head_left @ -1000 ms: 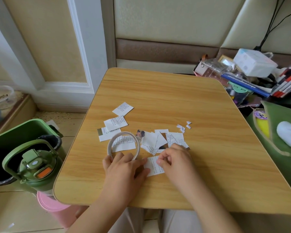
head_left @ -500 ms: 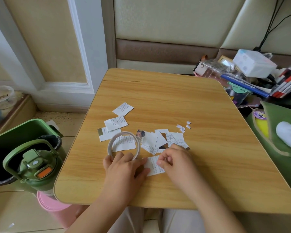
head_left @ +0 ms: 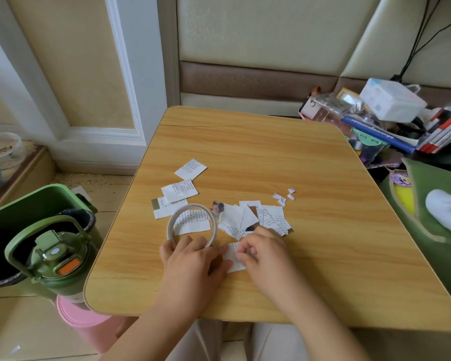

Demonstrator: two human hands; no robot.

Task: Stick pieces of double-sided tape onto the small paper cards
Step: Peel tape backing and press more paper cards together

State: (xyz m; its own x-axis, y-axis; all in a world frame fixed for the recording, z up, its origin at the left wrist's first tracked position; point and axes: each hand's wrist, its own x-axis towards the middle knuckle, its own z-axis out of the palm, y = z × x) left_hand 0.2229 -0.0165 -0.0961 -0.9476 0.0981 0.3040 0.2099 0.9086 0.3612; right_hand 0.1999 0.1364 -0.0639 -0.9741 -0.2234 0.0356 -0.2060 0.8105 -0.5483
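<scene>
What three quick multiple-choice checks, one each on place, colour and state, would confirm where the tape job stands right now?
1. Where does the tape roll lie?
A. On the floor
B. On the table, around a printed card
C. In the green bin

2. What colour is the water bottle beside the table?
A. Green
B. Blue
C. Red

3. What is the right hand doing?
A. Resting flat, away from the paper
B. Lifting the tape roll
C. Pinching at the card in front

Answers: 1 B, the ring encircles a card on the wood; 2 A, green body and handle; 3 C, curled fingertips meet at the card's edge.
</scene>
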